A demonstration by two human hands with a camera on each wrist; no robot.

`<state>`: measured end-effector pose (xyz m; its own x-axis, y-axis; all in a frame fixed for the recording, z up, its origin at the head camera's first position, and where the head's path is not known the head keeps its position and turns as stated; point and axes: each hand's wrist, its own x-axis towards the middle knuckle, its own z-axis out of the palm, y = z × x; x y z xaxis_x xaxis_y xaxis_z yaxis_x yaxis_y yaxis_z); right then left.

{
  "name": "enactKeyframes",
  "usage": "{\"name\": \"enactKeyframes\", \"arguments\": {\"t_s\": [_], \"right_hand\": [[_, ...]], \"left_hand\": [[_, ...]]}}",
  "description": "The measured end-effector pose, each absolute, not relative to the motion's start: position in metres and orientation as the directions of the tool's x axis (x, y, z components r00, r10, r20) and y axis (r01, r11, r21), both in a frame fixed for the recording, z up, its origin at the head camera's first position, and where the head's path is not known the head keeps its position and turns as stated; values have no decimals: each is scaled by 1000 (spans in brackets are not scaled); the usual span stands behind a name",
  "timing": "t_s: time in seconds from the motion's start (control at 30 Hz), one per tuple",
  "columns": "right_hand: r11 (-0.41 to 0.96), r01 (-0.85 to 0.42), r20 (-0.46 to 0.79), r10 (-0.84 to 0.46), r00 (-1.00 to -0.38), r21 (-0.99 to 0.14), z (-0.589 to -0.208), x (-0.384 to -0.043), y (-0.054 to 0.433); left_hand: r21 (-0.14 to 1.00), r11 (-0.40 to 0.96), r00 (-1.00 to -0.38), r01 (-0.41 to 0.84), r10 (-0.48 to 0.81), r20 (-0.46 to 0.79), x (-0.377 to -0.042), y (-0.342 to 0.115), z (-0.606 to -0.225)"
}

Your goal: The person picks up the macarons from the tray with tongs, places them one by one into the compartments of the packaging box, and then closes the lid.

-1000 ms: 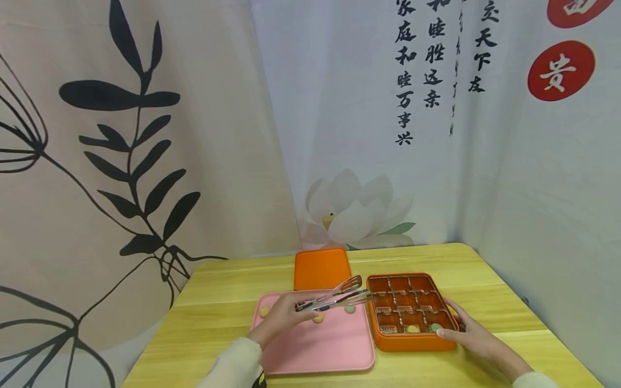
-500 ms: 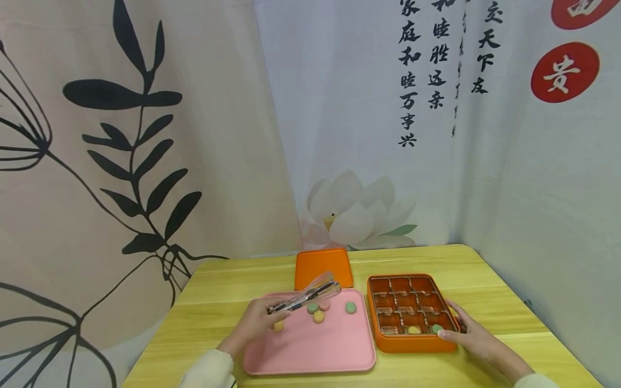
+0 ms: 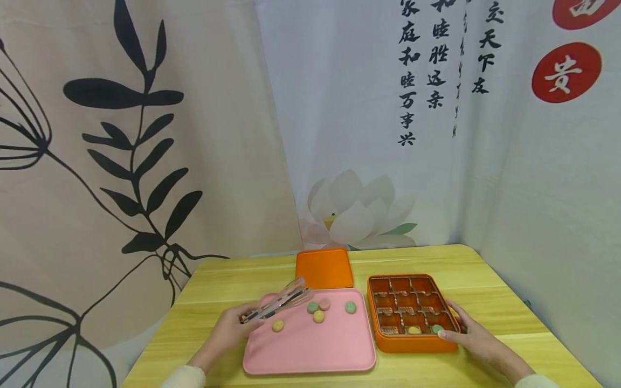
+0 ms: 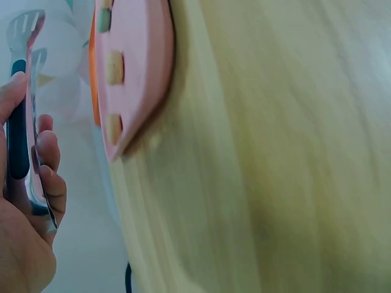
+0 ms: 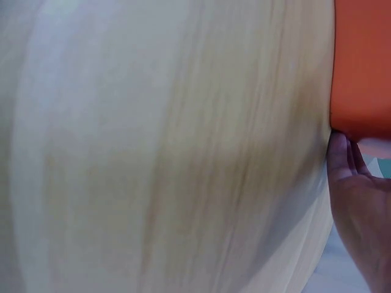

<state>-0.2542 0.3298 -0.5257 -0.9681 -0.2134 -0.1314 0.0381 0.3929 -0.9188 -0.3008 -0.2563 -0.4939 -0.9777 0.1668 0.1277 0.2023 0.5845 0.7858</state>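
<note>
My left hand (image 3: 227,330) grips a pair of tongs (image 3: 278,302) with clear slotted ends, held above the left part of the pink tray (image 3: 310,358). In the left wrist view, the thumb lies along the tongs' dark handle (image 4: 18,131) and the fingers curl round the other side. Several small macarons lie on the tray, among them a yellow macaron (image 3: 277,325), a pink macaron (image 3: 324,305) and a green macaron (image 3: 351,307). My right hand (image 3: 468,331) holds the right side of the orange box (image 3: 417,343), thumb on its front corner. In its front row sit a yellow macaron (image 3: 413,330) and a green macaron (image 3: 436,328).
An orange lid (image 3: 324,268) lies behind the tray, near the table's back edge. The box has a clear divided insert (image 3: 405,295) with several compartments. A printed curtain (image 3: 359,134) hangs behind the wooden table (image 3: 194,307).
My left hand has moved left with the tongs, away from the box and back over the tray's left side, uncovering the macarons. My right hand stays on the box.
</note>
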Motion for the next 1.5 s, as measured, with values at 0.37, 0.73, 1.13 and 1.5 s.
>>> {"name": "enactKeyframes", "arguments": {"t_s": [0.37, 0.73, 1.13, 1.5], "right_hand": [[380, 49, -138, -213, -967, -924, -525, -256, 331], [386, 55, -147, -213, -966, -921, -525, -255, 330], [389, 44, -138, -218, -966, -920, -525, -254, 330], [412, 72, -170, -204, -964, -908, -525, -255, 332]], "left_hand": [[752, 640, -988, 157, 94, 126, -292, -281, -498], [753, 642, -990, 144, 98, 106, -283, -307, -500], [733, 659, -986, 166, 132, 104, -276, -323, -508], [689, 709, -988, 153, 120, 95, -270, -331, -512]]}}
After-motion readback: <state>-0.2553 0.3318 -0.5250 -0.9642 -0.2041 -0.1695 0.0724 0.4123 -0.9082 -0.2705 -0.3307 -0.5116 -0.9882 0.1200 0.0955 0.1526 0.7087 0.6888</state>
